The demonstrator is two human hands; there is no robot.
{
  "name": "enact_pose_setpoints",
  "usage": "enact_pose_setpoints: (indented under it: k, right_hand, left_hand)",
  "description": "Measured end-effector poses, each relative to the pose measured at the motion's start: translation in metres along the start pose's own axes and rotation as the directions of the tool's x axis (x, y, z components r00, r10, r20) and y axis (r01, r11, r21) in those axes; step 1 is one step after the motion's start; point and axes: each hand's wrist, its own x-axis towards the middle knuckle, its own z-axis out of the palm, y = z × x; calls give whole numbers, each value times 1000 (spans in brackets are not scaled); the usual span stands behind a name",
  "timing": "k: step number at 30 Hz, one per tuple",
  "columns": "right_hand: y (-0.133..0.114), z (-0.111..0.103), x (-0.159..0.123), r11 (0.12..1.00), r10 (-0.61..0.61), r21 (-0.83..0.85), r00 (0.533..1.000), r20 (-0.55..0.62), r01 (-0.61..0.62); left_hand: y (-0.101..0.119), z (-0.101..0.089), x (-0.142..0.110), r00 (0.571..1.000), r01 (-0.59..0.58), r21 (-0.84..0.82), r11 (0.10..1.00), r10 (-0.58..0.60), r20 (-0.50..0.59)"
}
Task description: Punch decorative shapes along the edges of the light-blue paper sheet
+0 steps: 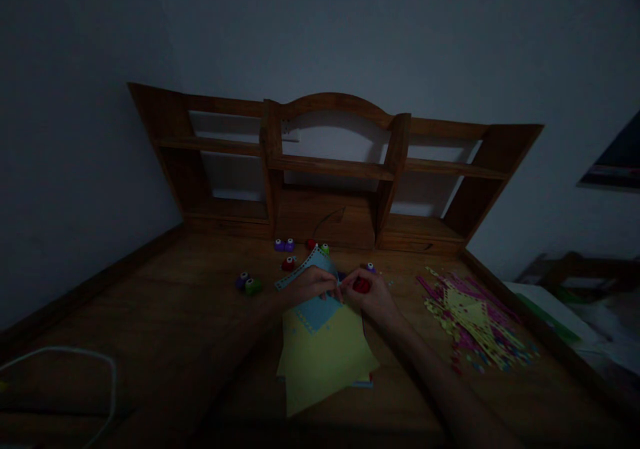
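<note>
My left hand [313,284] is closed on a light blue paper sheet [311,270] with a punched border, lifting its far end off the desk. My right hand [373,294] is wrapped round a small red craft punch [361,286], right beside the sheet's edge and touching the left fingers. Under both hands lies a stack of yellow paper [325,356] on the wooden desk [175,316]. The room is dim, so fine detail is lost.
Small punches lie on the desk: purple ones [284,244], a red one [289,263], a purple and green pair [249,283], and a red and green pair [319,246]. Punched paper strips [473,322] are heaped on the right. A wooden shelf unit [330,169] stands behind. A white cable [75,362] loops at left.
</note>
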Motion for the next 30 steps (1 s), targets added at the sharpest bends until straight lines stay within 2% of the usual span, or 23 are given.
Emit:
enact_pose_setpoints:
  k: [7, 16, 20, 26, 30]
  right_hand:
    - [0, 2, 0, 1000, 31, 6, 999, -12, -30]
    - [4, 2, 2, 979, 138, 150, 990, -8, -135]
    - [7, 2, 4, 968, 182, 181, 983, -37, -172]
    - [4, 0, 6, 976, 136, 175, 990, -36, -127]
    - [-3, 1, 4, 990, 101, 110, 993, -56, -94]
  left_hand:
    - [-4, 0, 1, 999, -33, 60, 998, 35, -20]
    - [1, 5, -1, 992, -30, 101, 994, 41, -115]
    - [-2, 6, -1, 988, -69, 110, 992, 83, -130]
    - [-11, 8, 3, 976, -86, 152, 985, 114, -186]
    - [-11, 8, 2, 964, -93, 209, 974, 140, -224]
